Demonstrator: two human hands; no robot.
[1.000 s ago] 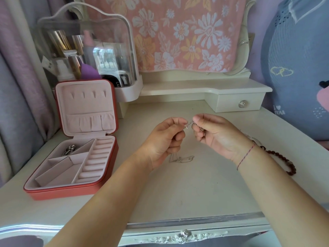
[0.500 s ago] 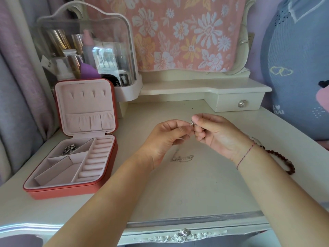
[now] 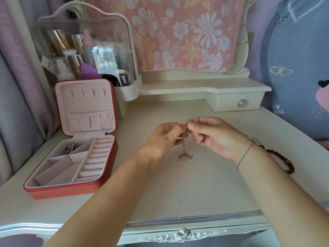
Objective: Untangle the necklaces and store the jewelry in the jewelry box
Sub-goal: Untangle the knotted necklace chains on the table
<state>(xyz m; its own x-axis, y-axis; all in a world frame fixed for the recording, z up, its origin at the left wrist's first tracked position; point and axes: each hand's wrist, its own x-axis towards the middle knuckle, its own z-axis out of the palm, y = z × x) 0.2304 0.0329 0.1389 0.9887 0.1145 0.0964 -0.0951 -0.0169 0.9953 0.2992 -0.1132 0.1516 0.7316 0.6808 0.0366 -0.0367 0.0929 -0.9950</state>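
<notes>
My left hand (image 3: pixel 164 139) and my right hand (image 3: pixel 211 135) meet fingertip to fingertip over the middle of the dressing table, both pinching a thin silver necklace (image 3: pixel 184 154). Its chain hangs down between them and the lower end lies bunched on the tabletop. The red jewelry box (image 3: pixel 71 188) stands open at the left, pink inside, with a silver piece (image 3: pixel 69 149) in its back left compartment. A dark beaded strand (image 3: pixel 280 157) lies on the table behind my right wrist, partly hidden by it.
A clear cosmetics case (image 3: pixel 85 45) with bottles stands behind the box on a raised white shelf (image 3: pixel 178 88). A small drawer (image 3: pixel 238 103) sits at the back right. A large plush toy (image 3: pixel 295 68) leans at the right. The table's front edge (image 3: pixel 178 223) is near me.
My hands have closed together at the fingertips. The necklace now hangs straighter between them, and its lower end has gathered into a small heap on the table.
</notes>
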